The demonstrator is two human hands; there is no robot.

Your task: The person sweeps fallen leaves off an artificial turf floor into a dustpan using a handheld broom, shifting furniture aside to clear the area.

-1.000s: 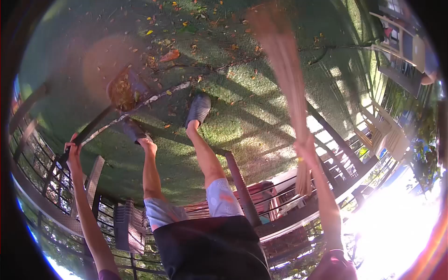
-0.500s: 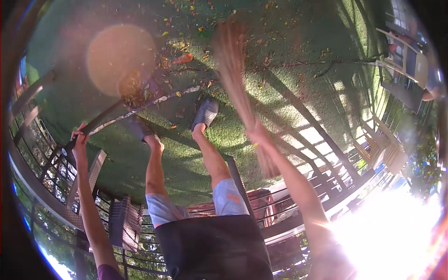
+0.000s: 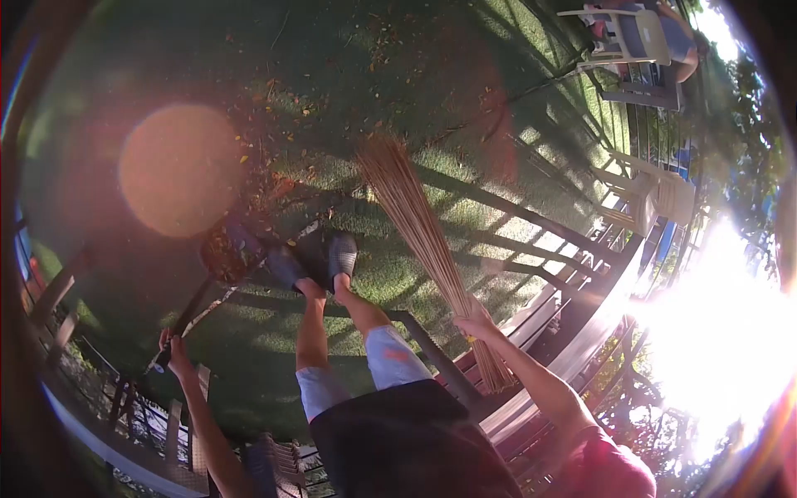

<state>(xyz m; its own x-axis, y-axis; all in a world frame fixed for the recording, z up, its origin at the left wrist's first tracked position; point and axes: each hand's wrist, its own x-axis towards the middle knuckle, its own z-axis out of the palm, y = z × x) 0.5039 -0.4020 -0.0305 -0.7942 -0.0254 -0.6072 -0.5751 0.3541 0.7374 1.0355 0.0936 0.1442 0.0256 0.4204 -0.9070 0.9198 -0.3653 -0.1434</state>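
My left hand [image 3: 176,357] is closed around the dark long handle [image 3: 193,309] of a dustpan [image 3: 249,238]. Its pan rests low near my shoes, with dry leaves [image 3: 226,253] in it. A pale mottled strip [image 3: 212,305] runs alongside the handle; whether my hand touches it, I cannot tell. My right hand [image 3: 475,322] grips a stick broom [image 3: 419,228] near its bound end. The broom slants up and left, its bristle tips spread close to the green ground, right of the scattered leaves [image 3: 286,183].
My dark clogs [image 3: 342,253] stand beside the pan. Beige chairs [image 3: 639,203] are at the right, and a person [image 3: 681,46] is by a folding chair [image 3: 656,37] at the upper right. Railings and a low ledge [image 3: 581,332] border the ground. Strong sun glare covers the lower right.
My view has turned and shifted. The dustpan now appears lower, closer to my feet, which stand nearer together. The broom, blurred before, shows sharply, with its tips lower in the view.
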